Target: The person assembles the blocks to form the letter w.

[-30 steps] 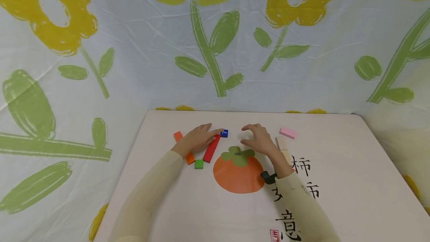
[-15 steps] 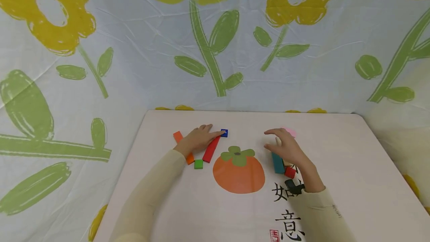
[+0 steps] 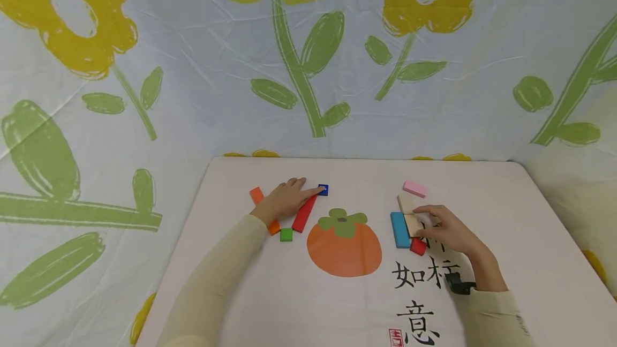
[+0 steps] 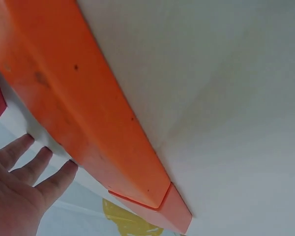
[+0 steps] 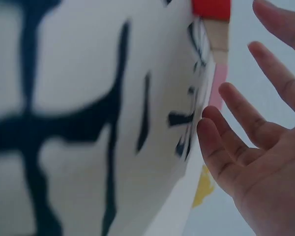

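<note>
In the head view my left hand (image 3: 286,200) reaches over the red bar (image 3: 305,213) and the long orange bar (image 3: 273,226), one finger stretched onto the small blue block (image 3: 323,190). The left wrist view shows its other fingers (image 4: 56,182) spread beside the orange bar (image 4: 88,103). My right hand (image 3: 445,226) hovers at the lower of two plain wooden blocks (image 3: 412,226), thumb and forefinger right at its side and apart from each other. Seen from the right wrist, that hand's fingers (image 5: 246,113) are spread and loosely bent, with nothing between them.
Beside the wooden blocks lie a blue bar (image 3: 400,230), a red cube (image 3: 418,246) and a pink block (image 3: 414,189). A green cube (image 3: 286,235) sits between the left bars. The pale tabletop (image 3: 270,299) bears a printed persimmon (image 3: 344,250) and black characters.
My right hand has moved right, away from the space near the blue block, to the wooden blocks, uncovering the blue bar and red cube. My left hand stays at the blue block.
</note>
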